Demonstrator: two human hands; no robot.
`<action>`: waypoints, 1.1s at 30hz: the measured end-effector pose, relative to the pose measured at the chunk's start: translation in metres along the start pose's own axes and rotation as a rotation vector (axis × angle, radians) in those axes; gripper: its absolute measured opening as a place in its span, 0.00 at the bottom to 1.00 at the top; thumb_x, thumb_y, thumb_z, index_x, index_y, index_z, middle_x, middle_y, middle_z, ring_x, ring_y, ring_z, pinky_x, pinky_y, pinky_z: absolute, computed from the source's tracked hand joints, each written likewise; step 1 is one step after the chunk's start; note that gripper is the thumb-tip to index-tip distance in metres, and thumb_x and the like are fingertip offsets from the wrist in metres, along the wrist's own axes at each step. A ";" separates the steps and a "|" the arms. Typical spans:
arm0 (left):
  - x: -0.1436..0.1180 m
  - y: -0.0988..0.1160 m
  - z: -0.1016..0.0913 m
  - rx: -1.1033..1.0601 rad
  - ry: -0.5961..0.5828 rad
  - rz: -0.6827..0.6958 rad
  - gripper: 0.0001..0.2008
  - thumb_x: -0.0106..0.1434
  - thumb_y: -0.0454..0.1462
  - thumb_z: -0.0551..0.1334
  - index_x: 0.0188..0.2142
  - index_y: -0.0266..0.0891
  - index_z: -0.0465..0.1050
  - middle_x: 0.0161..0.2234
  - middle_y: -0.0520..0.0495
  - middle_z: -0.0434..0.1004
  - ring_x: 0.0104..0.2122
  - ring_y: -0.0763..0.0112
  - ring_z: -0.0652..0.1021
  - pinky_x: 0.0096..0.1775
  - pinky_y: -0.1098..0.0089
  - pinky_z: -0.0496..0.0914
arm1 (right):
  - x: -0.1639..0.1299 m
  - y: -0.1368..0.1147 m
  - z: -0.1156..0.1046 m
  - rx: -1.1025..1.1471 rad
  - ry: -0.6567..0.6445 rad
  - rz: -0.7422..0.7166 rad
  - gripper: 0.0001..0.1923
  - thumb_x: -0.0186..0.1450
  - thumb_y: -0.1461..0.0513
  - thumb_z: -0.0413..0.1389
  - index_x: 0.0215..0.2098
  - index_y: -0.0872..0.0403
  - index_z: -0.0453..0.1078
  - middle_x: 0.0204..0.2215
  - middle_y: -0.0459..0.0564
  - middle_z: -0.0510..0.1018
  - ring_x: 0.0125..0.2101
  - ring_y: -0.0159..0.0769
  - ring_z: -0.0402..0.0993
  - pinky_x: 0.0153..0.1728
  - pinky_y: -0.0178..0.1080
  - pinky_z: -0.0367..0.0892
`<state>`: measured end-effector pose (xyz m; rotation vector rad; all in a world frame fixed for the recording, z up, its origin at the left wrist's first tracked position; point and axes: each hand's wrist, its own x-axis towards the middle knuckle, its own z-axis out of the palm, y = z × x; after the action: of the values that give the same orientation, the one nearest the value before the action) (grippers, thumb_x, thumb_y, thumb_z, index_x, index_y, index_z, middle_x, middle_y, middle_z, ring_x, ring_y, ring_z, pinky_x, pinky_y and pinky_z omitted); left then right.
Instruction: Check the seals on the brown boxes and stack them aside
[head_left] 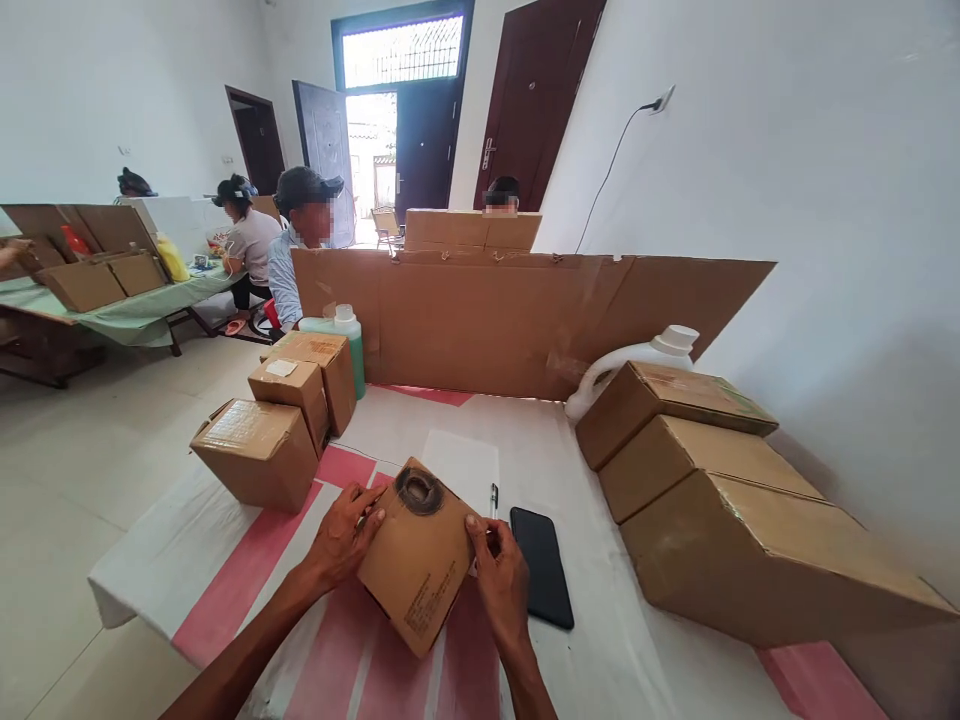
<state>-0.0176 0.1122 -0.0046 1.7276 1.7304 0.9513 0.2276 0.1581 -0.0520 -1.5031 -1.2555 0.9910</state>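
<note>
Between my two hands is a small cardboard box (420, 560), turned cornerwise, with a dark smudged ring round a hole near its far corner and printed text near its close corner. My left hand (349, 530) grips its left edge, thumb on the top face. On the right edge my right hand (499, 565) pinches the box, thumb on top and fingers bent beside it. Just right of that hand lies a black phone (541, 568). A pen (493, 500) and a white sheet of paper (469, 458) lie behind the box.
Several cardboard boxes (259, 455) and a green bottle (352, 350) stand at the left. More boxes (750, 530) and a white jug (637, 365) line the right. A cardboard panel (480, 325) closes off the table's back. Other people sit beyond it.
</note>
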 end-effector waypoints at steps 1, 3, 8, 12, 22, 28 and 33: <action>-0.006 -0.009 0.004 -0.045 -0.007 -0.056 0.25 0.70 0.50 0.55 0.58 0.41 0.74 0.45 0.40 0.76 0.45 0.55 0.76 0.50 0.56 0.71 | -0.002 0.002 0.001 -0.017 -0.029 0.000 0.31 0.61 0.35 0.54 0.36 0.53 0.75 0.29 0.51 0.80 0.31 0.44 0.75 0.32 0.41 0.68; -0.014 -0.025 0.010 -0.102 -0.023 -0.125 0.23 0.68 0.51 0.57 0.53 0.40 0.78 0.43 0.40 0.79 0.40 0.57 0.78 0.46 0.58 0.73 | -0.007 0.008 0.007 -0.015 -0.053 0.004 0.33 0.60 0.35 0.55 0.42 0.53 0.76 0.33 0.52 0.81 0.34 0.46 0.77 0.35 0.43 0.70; -0.008 -0.049 0.025 -0.261 -0.006 -0.206 0.28 0.65 0.55 0.57 0.52 0.38 0.79 0.47 0.37 0.83 0.46 0.53 0.82 0.48 0.56 0.75 | -0.014 0.028 0.020 0.027 -0.002 -0.007 0.32 0.57 0.40 0.63 0.51 0.53 0.76 0.46 0.57 0.83 0.46 0.52 0.78 0.44 0.45 0.73; 0.009 -0.049 0.045 -0.406 0.019 -0.213 0.42 0.60 0.59 0.61 0.64 0.34 0.67 0.63 0.33 0.71 0.62 0.51 0.73 0.61 0.54 0.67 | -0.022 0.027 0.021 -0.004 -0.060 -0.075 0.30 0.63 0.42 0.57 0.52 0.54 0.75 0.50 0.60 0.82 0.50 0.53 0.78 0.51 0.49 0.72; -0.004 -0.053 0.043 -0.498 -0.138 -0.351 0.52 0.58 0.58 0.67 0.73 0.41 0.49 0.72 0.37 0.55 0.69 0.47 0.62 0.68 0.51 0.59 | -0.020 0.009 -0.003 -0.347 0.013 -0.049 0.26 0.73 0.47 0.43 0.36 0.53 0.76 0.37 0.56 0.83 0.39 0.46 0.79 0.43 0.43 0.70; -0.019 -0.054 0.043 -0.561 -0.122 -0.314 0.52 0.58 0.60 0.65 0.74 0.43 0.45 0.74 0.40 0.50 0.71 0.47 0.58 0.68 0.52 0.58 | 0.021 0.010 -0.015 -0.519 0.049 0.085 0.05 0.63 0.62 0.60 0.36 0.56 0.75 0.35 0.66 0.82 0.40 0.57 0.81 0.40 0.47 0.67; -0.042 -0.049 0.046 -0.682 -0.113 -0.339 0.50 0.59 0.54 0.66 0.74 0.46 0.44 0.71 0.41 0.59 0.70 0.48 0.61 0.65 0.52 0.64 | 0.037 0.013 -0.017 -0.443 0.032 0.127 0.06 0.55 0.66 0.62 0.23 0.53 0.70 0.25 0.59 0.81 0.34 0.52 0.81 0.33 0.42 0.66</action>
<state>-0.0108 0.0784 -0.0763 0.9942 1.3429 1.0918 0.2529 0.1914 -0.0615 -1.9494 -1.4337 0.7950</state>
